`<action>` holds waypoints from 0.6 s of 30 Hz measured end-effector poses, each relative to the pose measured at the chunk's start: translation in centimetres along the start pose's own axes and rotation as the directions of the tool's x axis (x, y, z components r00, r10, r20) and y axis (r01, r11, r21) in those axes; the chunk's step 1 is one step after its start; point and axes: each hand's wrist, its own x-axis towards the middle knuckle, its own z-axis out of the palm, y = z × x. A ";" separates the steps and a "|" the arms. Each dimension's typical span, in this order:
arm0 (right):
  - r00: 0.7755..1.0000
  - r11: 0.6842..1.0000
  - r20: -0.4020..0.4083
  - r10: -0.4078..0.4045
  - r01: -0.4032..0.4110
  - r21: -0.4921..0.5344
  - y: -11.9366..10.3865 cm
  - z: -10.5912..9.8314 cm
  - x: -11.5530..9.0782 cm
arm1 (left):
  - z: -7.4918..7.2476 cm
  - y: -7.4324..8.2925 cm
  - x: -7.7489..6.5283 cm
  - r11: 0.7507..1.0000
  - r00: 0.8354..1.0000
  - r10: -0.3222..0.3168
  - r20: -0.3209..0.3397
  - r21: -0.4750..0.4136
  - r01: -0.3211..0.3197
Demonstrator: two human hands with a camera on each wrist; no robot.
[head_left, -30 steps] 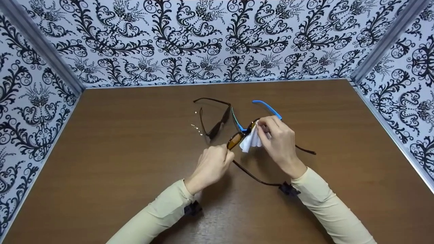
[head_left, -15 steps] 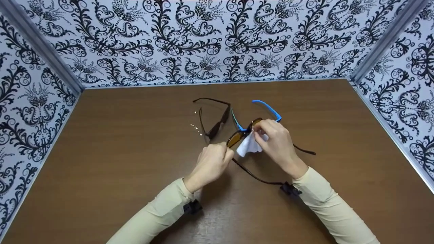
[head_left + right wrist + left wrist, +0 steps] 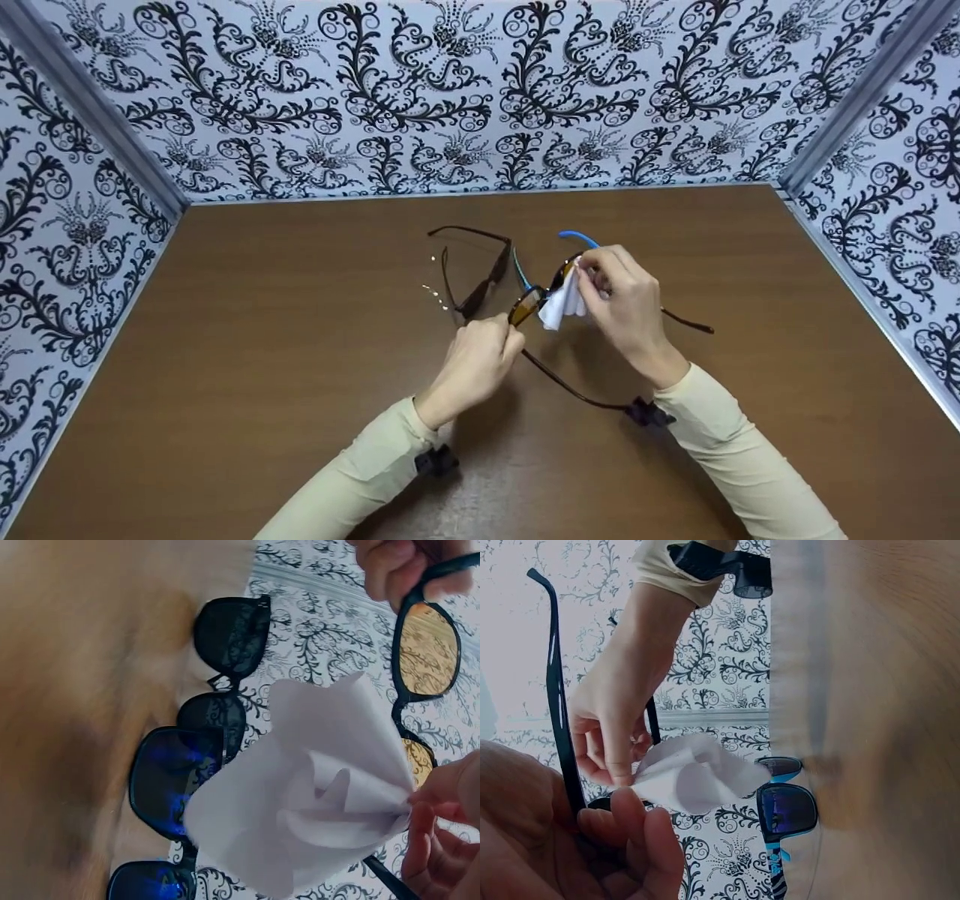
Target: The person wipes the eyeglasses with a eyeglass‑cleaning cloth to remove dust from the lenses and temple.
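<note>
My left hand (image 3: 480, 360) grips one end of a dark-framed pair of glasses with amber lenses (image 3: 429, 652), held up off the table. One dark temple of these glasses points back toward me, the other out to the right. My right hand (image 3: 622, 304) pinches a white cloth (image 3: 322, 795) at the far lens, its fingers covering part of that lens. The cloth hangs down in loose folds below the fingertips. In the left wrist view, the left fingers (image 3: 656, 840) curl by the hinge and the cloth (image 3: 697, 772) hangs from the right hand.
Behind the held glasses lie black sunglasses (image 3: 484, 289) with temples unfolded, and blue-framed sunglasses (image 3: 787, 808) with dark bluish lenses, partly hidden by the right hand. Small bright specks (image 3: 435, 292) show on the brown table (image 3: 300, 337). Patterned panels (image 3: 480, 97) enclose its back and sides.
The right hand with the cloth slid toward the middle of the glasses, then back out along the far lens. The left hand keeps its grip, and the glasses shift slightly.
</note>
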 end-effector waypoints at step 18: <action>0.998 0.998 0.056 -0.008 0.011 -0.062 0.3 -0.1 0.6 | -0.5 -0.2 0.1 0.998 0.999 0.035 -0.016 0.043 -0.034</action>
